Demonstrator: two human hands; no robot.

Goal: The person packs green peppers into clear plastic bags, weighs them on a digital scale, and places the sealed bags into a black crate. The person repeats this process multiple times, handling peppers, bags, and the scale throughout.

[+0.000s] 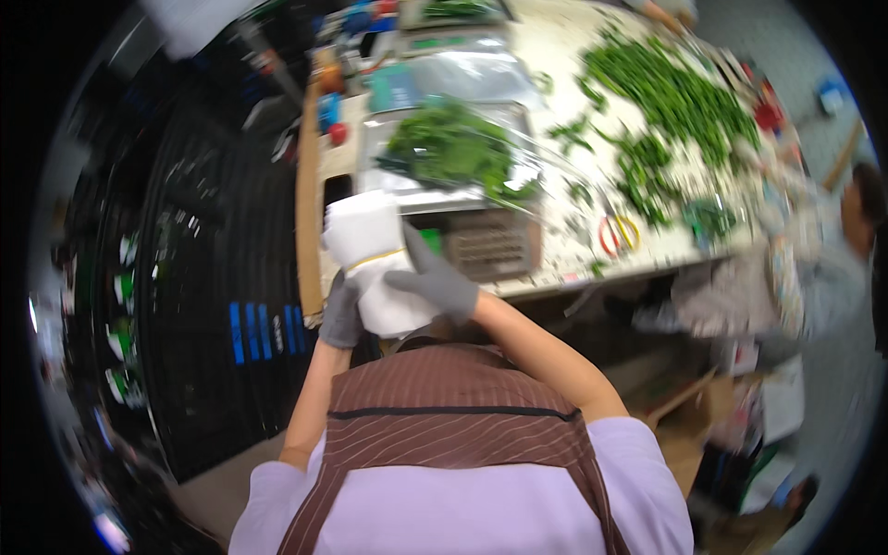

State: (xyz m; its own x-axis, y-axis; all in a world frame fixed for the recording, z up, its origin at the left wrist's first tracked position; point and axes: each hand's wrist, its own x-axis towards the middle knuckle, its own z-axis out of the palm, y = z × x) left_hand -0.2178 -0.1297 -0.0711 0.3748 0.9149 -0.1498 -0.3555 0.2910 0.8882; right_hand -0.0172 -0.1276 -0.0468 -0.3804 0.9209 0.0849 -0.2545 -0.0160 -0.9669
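Both my hands wear grey gloves and hold a thick white bundle (395, 298) with a yellow band around it, near the table's front edge. My left hand (342, 312) grips the bundle's lower left side. My right hand (440, 281) lies on its right side, thumb across the front. Just beyond, leafy greens in clear plastic (451, 149) rest on the metal tray of a weighing scale (489, 246), whose green display is partly behind my right hand. What the bundle consists of is too blurred to tell.
Long green stalks (673, 97) and loose leaves spread over the white table (562, 243) at the right. Scissors (617, 234) with red and yellow handles lie near its front edge. Black crates (208, 277) stand at the left. A person (825, 215) is at the right.
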